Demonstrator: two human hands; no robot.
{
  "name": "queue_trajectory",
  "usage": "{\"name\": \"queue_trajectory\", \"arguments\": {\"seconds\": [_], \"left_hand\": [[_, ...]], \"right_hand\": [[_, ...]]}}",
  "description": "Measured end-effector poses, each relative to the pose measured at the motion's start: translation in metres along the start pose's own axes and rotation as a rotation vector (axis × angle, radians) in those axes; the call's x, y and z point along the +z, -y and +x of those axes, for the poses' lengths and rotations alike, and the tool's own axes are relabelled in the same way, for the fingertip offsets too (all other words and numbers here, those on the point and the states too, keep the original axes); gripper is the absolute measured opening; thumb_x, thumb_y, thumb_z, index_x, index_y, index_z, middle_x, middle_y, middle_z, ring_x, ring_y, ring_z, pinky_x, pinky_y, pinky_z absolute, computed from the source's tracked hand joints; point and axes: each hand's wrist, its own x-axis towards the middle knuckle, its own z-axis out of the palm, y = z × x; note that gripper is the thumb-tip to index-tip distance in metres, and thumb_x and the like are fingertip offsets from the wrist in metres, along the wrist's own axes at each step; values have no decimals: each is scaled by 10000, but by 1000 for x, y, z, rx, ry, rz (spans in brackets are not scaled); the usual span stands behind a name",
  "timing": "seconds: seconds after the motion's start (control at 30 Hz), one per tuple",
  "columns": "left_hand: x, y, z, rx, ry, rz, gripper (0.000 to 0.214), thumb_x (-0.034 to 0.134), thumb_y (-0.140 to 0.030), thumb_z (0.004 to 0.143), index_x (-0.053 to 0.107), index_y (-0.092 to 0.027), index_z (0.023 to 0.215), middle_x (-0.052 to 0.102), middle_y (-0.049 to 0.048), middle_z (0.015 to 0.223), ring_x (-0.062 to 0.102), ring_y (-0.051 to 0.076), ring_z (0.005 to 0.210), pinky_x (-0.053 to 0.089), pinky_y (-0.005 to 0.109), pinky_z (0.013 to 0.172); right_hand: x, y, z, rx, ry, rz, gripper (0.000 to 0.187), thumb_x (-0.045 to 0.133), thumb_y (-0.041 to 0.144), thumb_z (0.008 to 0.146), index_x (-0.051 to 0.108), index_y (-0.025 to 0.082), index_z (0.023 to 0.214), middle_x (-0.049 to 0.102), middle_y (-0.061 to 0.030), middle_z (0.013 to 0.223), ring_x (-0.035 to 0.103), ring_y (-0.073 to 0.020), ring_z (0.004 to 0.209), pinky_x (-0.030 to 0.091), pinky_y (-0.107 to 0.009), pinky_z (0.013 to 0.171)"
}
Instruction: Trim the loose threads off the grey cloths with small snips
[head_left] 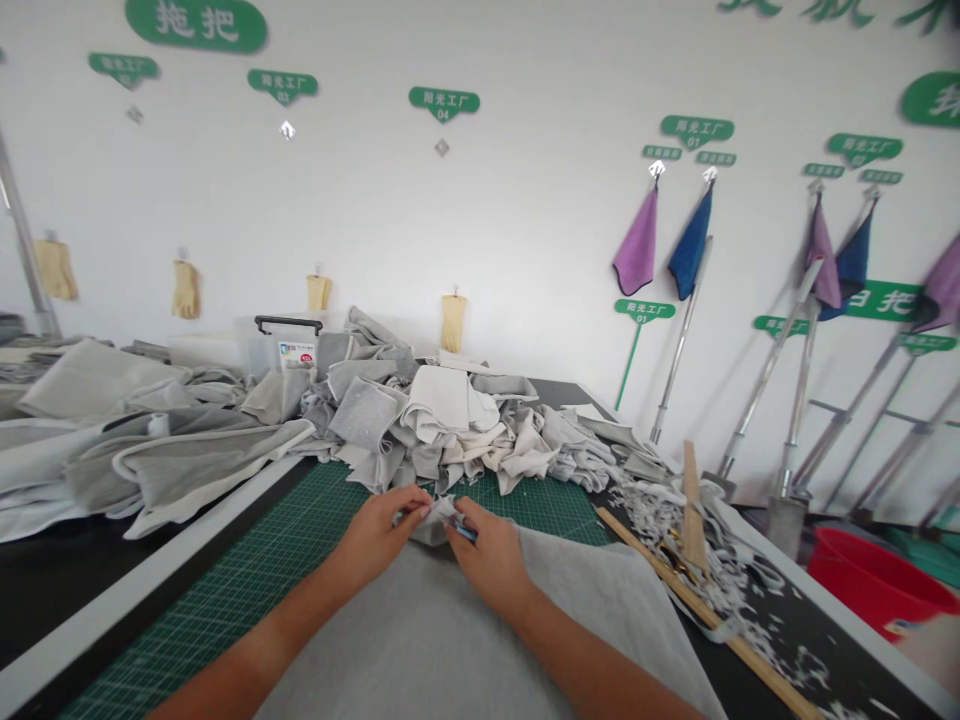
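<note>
A large grey cloth [465, 640] lies flat over the green cutting mat [300, 540] in front of me. Both my hands meet at its far edge. My left hand [382, 530] pinches a bunched bit of that grey fabric [439, 515] between thumb and fingers. My right hand [491, 555] is closed beside it, fingers curled on the same bunched edge, with a small blue thing [465, 533] showing at its fingertips that I cannot make out clearly.
A heap of grey and cream cloth pieces [420, 420] fills the table beyond the mat. Wooden rulers [694, 500] and fabric scraps [720, 570] lie at the right. A red basin [870, 580] and mop poles [780, 370] stand by the wall. A clear plastic box [281, 345] sits behind.
</note>
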Motion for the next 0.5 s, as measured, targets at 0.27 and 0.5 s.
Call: {"name": "queue_trajectory", "arguments": {"seconds": [0.27, 0.5], "left_hand": [[4, -6, -4, 3, 68, 4, 283, 552, -425, 934, 699, -239, 1089, 744, 37, 1041, 673, 206, 978, 492, 263, 892], [-1, -13, -4, 52, 48, -22, 200, 578, -370, 922, 698, -233, 1004, 732, 16, 997, 657, 189, 951, 477, 252, 879]], "right_hand": [[-2, 2, -2, -37, 26, 18, 72, 538, 195, 902, 567, 230, 846, 625, 37, 743, 584, -123, 707, 299, -200, 640], [-1, 2, -3, -37, 26, -11, 113, 555, 232, 923, 546, 221, 810, 612, 39, 722, 565, -116, 688, 280, -201, 627]]}}
